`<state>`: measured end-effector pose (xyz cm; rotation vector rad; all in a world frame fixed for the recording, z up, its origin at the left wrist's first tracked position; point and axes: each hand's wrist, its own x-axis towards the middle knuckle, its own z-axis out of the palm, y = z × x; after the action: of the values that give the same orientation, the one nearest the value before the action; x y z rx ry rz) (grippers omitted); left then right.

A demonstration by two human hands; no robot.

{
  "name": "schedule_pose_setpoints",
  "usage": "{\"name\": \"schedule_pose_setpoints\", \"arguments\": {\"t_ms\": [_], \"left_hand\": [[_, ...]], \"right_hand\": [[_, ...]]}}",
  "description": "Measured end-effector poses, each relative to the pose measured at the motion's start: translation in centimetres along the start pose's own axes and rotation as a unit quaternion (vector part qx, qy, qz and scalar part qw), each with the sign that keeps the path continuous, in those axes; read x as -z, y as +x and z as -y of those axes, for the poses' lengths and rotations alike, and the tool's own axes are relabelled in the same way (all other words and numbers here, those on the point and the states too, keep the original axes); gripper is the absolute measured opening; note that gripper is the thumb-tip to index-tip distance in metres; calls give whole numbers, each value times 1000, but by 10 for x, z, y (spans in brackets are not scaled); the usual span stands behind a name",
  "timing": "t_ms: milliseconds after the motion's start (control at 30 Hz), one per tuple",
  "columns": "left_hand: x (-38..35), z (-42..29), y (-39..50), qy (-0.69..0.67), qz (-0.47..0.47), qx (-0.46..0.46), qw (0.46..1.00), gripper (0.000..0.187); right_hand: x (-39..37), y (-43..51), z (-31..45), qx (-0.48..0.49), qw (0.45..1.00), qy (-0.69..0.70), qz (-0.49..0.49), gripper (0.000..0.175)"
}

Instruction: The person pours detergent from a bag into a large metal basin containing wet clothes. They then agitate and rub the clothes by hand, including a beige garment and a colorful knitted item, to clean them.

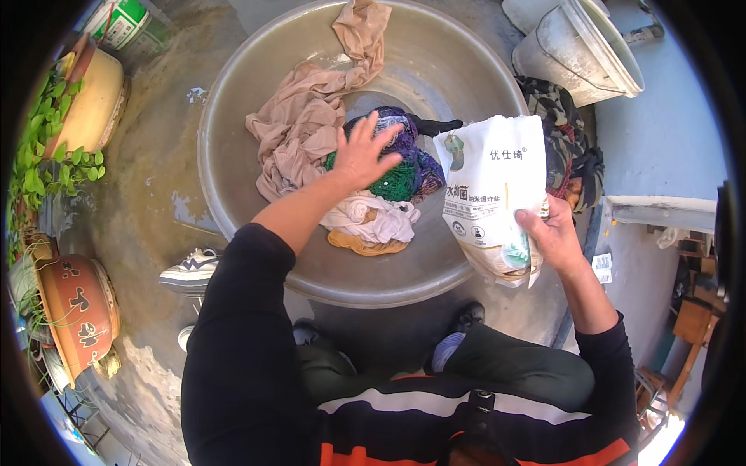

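My right hand [551, 230] grips the lower right edge of a white printed plastic pouch [495, 175], held upright over the right rim of a large round metal basin [379, 294]. Fingers spread and holding nothing, my left hand [367, 152] is over the clothes in the basin; whether it touches them is unclear. Beneath it lie a purple patterned cloth [428, 166] and a green knitted cloth [399, 183]. A beige cloth [297, 125] stretches up across the basin's far rim. Nearer me are a crumpled white cloth [387, 218] and a mustard cloth [364, 243].
White buckets [574, 52] stand at the upper right, above a heap of dark patterned cloth [562, 134]. A white sneaker [189, 271] is left of the basin. Plant pots [81, 314] line the left side; a green-and-white bucket [125, 26] stands beyond them.
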<state>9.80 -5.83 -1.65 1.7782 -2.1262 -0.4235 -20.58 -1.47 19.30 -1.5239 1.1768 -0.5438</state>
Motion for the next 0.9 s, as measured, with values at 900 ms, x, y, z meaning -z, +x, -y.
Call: {"name": "schedule_pose_setpoints", "arguments": {"t_ms": [900], "left_hand": [[144, -31, 68, -802, -98, 131, 575, 28]], "right_hand": [[20, -9, 26, 54, 993, 68, -79, 26]]}}
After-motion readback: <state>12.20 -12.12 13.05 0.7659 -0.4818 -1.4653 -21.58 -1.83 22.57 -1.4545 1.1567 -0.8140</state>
